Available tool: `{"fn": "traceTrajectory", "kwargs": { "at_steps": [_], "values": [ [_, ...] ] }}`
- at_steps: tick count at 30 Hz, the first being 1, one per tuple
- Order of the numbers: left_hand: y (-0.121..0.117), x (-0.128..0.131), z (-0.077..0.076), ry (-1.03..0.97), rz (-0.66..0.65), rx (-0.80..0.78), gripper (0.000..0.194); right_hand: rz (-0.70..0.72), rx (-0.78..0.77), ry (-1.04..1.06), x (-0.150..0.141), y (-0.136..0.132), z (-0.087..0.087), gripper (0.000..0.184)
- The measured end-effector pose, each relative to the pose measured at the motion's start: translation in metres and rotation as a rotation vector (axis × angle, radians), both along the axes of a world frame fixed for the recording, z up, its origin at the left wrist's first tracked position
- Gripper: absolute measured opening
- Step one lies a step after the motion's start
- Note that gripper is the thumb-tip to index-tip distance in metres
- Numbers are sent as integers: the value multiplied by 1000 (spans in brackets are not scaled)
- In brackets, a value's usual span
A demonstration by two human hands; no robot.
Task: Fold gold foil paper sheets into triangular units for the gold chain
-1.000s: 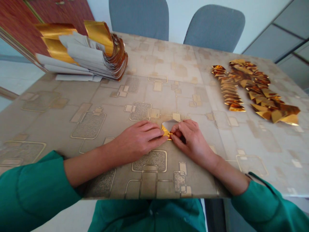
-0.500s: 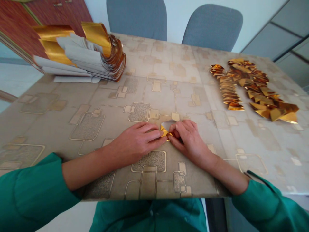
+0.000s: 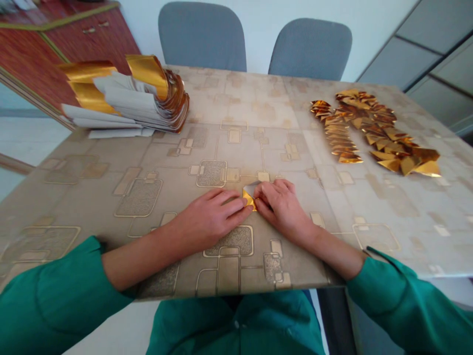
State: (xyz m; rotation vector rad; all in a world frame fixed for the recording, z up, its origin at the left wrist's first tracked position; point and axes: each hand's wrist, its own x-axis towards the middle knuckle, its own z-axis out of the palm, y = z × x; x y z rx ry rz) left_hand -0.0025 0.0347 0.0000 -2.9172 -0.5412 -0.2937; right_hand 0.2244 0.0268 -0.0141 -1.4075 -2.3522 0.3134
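Between my two hands a small piece of gold foil paper lies on the patterned tablecloth, partly folded, its grey-white back showing at the top. My left hand rests against its left side, fingertips pressed together on the gold edge. From the right, my right hand pinches the paper's other side between thumb and curled fingers, which cover much of that side.
A thick stack of gold and grey-white paper sheets stands at the back left. Folded gold paper pieces lie in rows at the right. Two grey chairs are behind the table.
The view has shifted, so the stack sits lower and the folded pieces sit further left. My fingers keep hold of the paper, with the right fingertips pressing its lower right fold.
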Motion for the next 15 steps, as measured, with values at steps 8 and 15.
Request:
{"fn": "traceTrajectory", "kwargs": {
  "at_steps": [8, 15],
  "values": [
    [2, 0, -1, 39, 9, -16, 32, -36, 25, 26, -5, 5, -4, 7],
    [1, 0, -3, 31, 22, -16, 35, 70, 39, 95, 6, 6, -6, 6]
  ]
}}
